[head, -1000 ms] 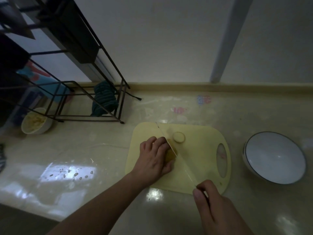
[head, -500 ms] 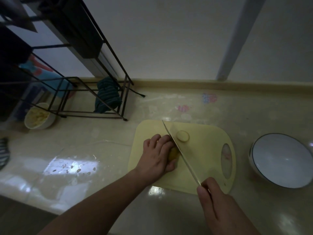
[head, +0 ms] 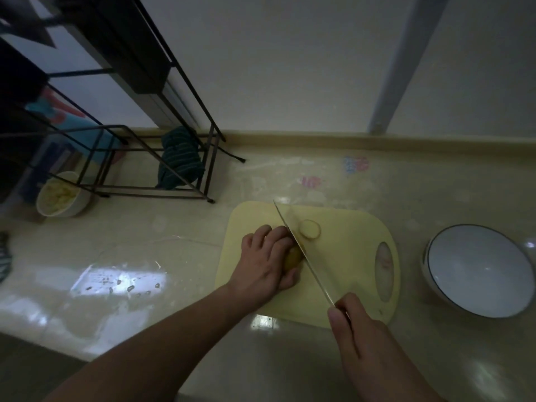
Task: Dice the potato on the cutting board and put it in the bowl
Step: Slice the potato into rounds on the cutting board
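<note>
A pale yellow cutting board point(head: 348, 271) lies on the counter. My left hand point(head: 266, 262) grips a yellow potato point(head: 293, 258) on the board, fingers curled over it. My right hand point(head: 365, 343) grips the handle of a knife point(head: 304, 250) whose long blade lies against the potato's right side. One round cut slice point(head: 309, 229) lies flat on the board just beyond the blade. A white bowl with a dark rim point(head: 475, 271) stands to the right of the board, with nothing in it.
A black wire rack point(head: 162, 158) stands at the back left with a dark striped cloth point(head: 179, 158) in it. A small white bowl of yellow pieces point(head: 61, 195) sits by the rack. The wall runs along the back.
The view has shifted slightly. The knife blade has stayed at the potato's right side, and both hands keep their holds.
</note>
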The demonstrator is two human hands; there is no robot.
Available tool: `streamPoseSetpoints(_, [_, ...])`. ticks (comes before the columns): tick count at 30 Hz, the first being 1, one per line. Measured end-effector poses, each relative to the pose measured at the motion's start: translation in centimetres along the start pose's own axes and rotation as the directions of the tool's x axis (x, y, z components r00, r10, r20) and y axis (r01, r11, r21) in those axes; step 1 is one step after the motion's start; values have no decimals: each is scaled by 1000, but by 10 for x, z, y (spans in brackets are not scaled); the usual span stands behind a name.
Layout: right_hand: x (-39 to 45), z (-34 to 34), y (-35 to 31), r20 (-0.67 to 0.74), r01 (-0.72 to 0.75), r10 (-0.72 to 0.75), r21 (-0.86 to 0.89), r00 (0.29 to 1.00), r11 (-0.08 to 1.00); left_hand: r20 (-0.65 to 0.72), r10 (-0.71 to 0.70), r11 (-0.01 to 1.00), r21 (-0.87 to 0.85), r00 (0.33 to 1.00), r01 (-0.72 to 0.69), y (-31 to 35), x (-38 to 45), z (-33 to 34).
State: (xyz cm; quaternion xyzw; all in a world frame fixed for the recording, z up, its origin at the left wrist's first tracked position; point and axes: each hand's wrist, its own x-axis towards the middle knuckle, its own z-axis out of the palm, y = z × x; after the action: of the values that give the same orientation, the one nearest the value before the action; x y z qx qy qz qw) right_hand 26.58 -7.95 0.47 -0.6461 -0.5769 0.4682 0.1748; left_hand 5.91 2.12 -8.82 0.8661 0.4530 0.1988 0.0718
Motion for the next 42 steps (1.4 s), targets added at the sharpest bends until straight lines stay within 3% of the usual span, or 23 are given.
streamPoseSetpoints(4, [-12,-1,8,36,-29,30,-13,999,999,0,1,1000,-3,1000,-1,0,-2,2])
streamPoseSetpoints(12, [39,15,1,-28,122,-122,6,992,992,-29,-3,1000,2,1000,3,2,-2,4])
streamPoseSetpoints(16, [47,16,3,-24,123,-123,7,992,992,-25,-13,1000,10,1000,13,1,-2,3])
streamPoseSetpoints(19, [46,9,8,1,48,-48,97,999,994,28,-34,999,-5,999,34,0,-4,0])
streamPoseSetpoints(21, [44,2,10,35,-63,56,250,998,966,70,-49,998,-39,996,51,0,-5,-4])
streamPoseSetpoints(25, [43,-12,10,207,-303,228,500,951,811,84,-45,995,-89,995,53,0,-4,-8])
streamPoseSetpoints(28, [46,-20,14,338,-422,261,610,904,671,81,-48,995,-84,996,55,0,-8,-7])
streamPoseSetpoints(34, [51,-33,26,468,-541,276,671,840,507,75,-63,996,-64,995,68,1,-8,-9])
streamPoseSetpoints(36, [49,-33,25,437,-510,268,672,859,537,81,-65,995,-76,995,71,1,-7,-11])
streamPoseSetpoints(38, [43,-29,18,322,-388,235,587,917,711,81,-59,993,-98,995,67,1,-8,-14])
streamPoseSetpoints(40, [32,-25,7,118,-169,136,344,984,924,65,-47,994,-92,997,52,1,-11,-15])
streamPoseSetpoints(42, [20,-20,1,0,12,-12,116,1000,993,47,-40,998,-54,998,42,2,-15,-15])
